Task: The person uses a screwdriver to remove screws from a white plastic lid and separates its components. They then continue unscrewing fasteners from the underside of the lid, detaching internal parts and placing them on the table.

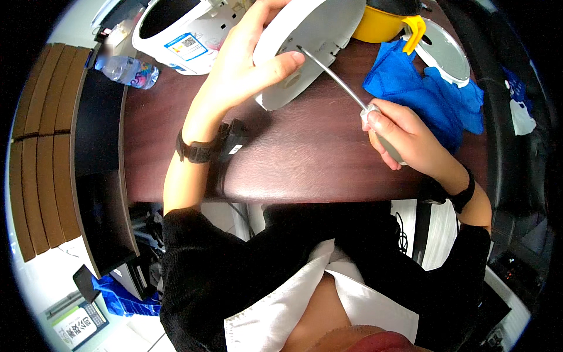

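Observation:
My left hand (252, 61) is closed on a white round plastic cover (316, 35), holding it tilted on edge above the table with the thumb on its inner face. In my right hand (404, 132) is a screwdriver (337, 79), its pale handle wrapped by my fingers. The long metal shaft points up and left, and its tip meets the inside of the cover near my left thumb. Whether a screw sits at the tip is too small to tell. Behind my left hand stands a white appliance body (187, 32) with a dark round opening and a blue-and-white label.
A blue cloth (422, 88) lies crumpled at the right, beside a yellow pot (378, 23) with a dark inside and a white oval part (440, 50). A water bottle (129, 71) lies at the left of the brown table (305, 158). A black plug (234, 138) with a cable rests near my left wrist.

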The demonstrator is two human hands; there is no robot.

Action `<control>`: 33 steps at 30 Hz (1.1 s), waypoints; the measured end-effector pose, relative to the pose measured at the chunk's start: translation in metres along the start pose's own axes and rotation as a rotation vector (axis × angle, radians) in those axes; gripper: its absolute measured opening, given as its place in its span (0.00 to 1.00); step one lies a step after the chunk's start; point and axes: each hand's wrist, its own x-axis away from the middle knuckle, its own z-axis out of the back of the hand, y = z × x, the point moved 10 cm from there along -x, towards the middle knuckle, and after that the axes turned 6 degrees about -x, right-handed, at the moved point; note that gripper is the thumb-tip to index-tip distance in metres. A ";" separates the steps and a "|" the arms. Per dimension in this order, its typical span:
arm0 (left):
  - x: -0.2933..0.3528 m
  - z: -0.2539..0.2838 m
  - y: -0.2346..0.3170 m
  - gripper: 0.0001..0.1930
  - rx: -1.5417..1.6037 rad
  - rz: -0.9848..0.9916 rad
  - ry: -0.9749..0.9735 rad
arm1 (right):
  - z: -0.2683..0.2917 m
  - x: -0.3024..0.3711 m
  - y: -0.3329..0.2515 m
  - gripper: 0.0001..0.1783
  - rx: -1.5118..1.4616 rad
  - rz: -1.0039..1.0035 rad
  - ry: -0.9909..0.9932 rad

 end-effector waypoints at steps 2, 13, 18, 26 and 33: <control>0.003 0.001 -0.006 0.39 0.009 0.002 0.030 | -0.001 -0.001 -0.001 0.15 0.016 0.009 -0.008; 0.040 -0.001 -0.028 0.33 0.068 0.051 0.093 | -0.001 -0.007 -0.002 0.14 0.054 0.020 -0.008; 0.041 0.014 -0.022 0.28 -0.099 -0.111 0.123 | 0.000 -0.009 -0.003 0.14 0.081 0.032 0.017; 0.047 0.024 -0.036 0.26 -0.026 0.000 0.239 | -0.009 -0.009 -0.001 0.15 0.090 0.016 0.015; 0.045 0.014 -0.039 0.30 -0.004 -0.052 0.175 | -0.013 -0.021 -0.004 0.16 0.093 0.033 0.013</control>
